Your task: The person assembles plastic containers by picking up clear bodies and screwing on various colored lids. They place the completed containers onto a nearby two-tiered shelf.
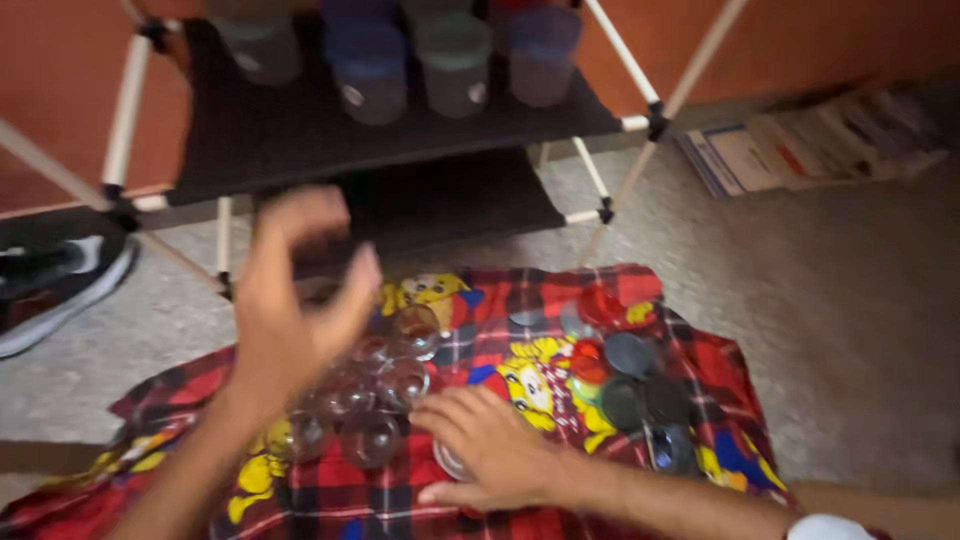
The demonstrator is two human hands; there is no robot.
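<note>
Head view is showing us a cluster of small clear glass jars point(375, 385) standing open-mouthed on a red checked cloth point(700, 370) spread over the floor. We are noting the right hand point(490, 450) lying palm-down over one jar point(450, 462) at the near edge of the cluster, fingers spread across it; only a sliver of glass is showing beneath, so we cannot tell whether the hand is gripping or merely resting. The left hand point(295, 300) is hovering above the far side of the cluster, fingers loosely curled and apart, holding nothing that we can make out through the blur.

We are judging the jars to be rigid, light, smooth and breakable, liable to clink against their touching neighbours; the safest hold is looking to be around the wall just under the rim. Dark round lids point(630, 380) are lying loose to the right, near the jars but apart. A black shelf point(400, 130) with capped jars is standing beyond the cloth.
</note>
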